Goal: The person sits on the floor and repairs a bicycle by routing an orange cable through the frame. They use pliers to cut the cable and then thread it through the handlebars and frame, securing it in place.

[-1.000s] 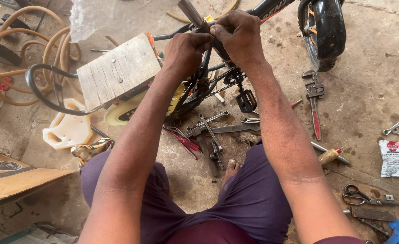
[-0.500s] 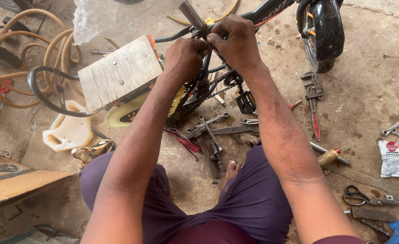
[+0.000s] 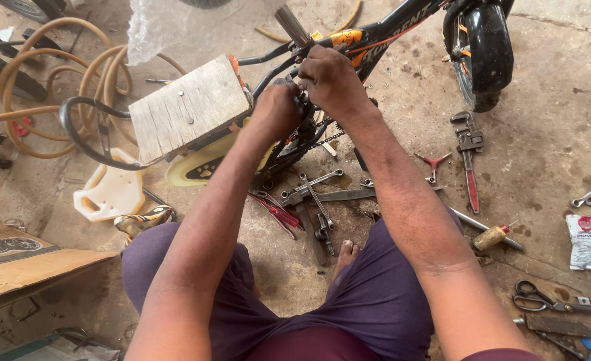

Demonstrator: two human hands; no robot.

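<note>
Left grip: left hand is being closed round a small part at the bike frame, can't tell what exactly.
Right grip: right hand is being clamped on the same spot, fingers curled tight.
Bike: it's being worked on lying on the floor, chain just below the hands.
Around: spanners and a pipe wrench are being left on the floor nearby.

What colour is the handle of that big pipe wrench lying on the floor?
Red, on the pipe wrench; its jaw end is dark metal. The head view shows it.

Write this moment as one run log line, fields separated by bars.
left hand on bicycle frame | right hand gripping near chain | pipe wrench on floor
</note>
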